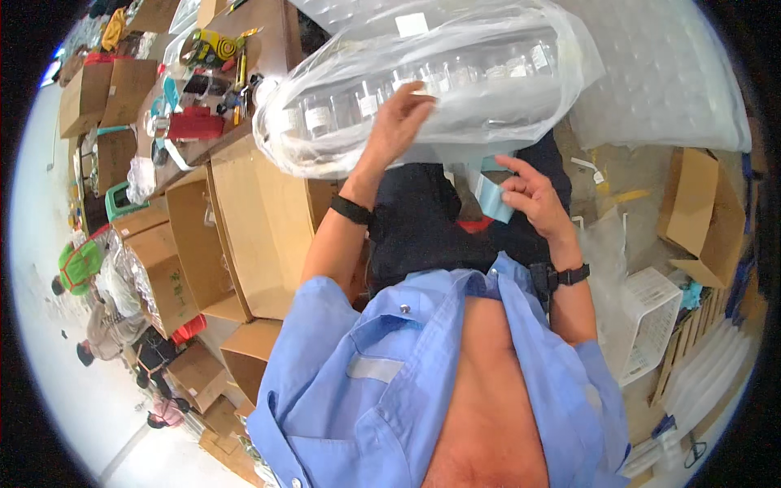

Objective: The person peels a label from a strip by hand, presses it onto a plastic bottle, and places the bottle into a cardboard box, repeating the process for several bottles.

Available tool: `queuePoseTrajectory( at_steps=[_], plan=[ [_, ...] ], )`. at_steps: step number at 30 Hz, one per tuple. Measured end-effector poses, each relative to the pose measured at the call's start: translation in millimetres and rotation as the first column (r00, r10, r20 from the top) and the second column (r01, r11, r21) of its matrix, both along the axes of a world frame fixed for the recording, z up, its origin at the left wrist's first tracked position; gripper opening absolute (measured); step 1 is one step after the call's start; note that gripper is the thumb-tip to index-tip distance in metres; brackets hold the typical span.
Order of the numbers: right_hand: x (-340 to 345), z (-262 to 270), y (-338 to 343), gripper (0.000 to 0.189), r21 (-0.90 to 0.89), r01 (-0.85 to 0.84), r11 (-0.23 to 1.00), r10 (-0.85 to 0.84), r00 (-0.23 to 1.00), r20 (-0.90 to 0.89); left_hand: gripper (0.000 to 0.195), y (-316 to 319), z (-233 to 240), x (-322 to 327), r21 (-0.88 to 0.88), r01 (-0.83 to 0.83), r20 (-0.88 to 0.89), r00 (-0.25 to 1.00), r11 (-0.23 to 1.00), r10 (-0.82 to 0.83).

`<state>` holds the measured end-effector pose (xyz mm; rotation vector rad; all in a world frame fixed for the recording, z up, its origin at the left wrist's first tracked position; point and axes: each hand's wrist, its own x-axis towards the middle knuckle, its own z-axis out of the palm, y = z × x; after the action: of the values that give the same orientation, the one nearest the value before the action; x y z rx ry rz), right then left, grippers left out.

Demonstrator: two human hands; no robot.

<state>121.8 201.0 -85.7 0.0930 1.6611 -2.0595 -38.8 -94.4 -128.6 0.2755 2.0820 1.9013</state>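
Note:
Before me lies a long clear plastic bag holding a row of clear jars with white labels. My left hand is over the near side of this row, its thumb and fingertips close together by a labelled jar. Whether it pinches anything is unclear. To the right, just on my side of the bag, my right hand grips a light-blue strip between thumb and fingers. The strip looks like folded film or tape. A white square rests at the bag's far side.
An open cardboard box stands to the left, below a brown table with a red flask and tools. Right are a white plastic basket, another carton and bubble wrap. People are at the far left.

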Motion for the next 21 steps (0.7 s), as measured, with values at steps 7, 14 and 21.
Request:
queuePoseTrajectory(
  at_steps=[7, 14, 21],
  plan=[
    [-7, 44, -10, 0.062, 0.021, 0.042, 0.999, -0.038, 0.988, -0.151, 0.048, 55, 46, 74, 0.442, 0.233, 0.346, 0.847, 0.866, -0.404],
    [4, 53, -3, 0.062, -0.021, 0.090, 0.996, -0.092, 0.978, -0.189, 0.057, 60, 64, 76, 0.622, 0.117, 0.371, 0.827, 0.775, -0.423],
    [18, 57, -6, 0.062, -0.024, 0.095, 0.995, -0.098, 0.977, -0.188, 0.058, 52, 98, 60, 0.715, 0.040, 0.281, 0.898, 0.698, -0.339]
  ],
)
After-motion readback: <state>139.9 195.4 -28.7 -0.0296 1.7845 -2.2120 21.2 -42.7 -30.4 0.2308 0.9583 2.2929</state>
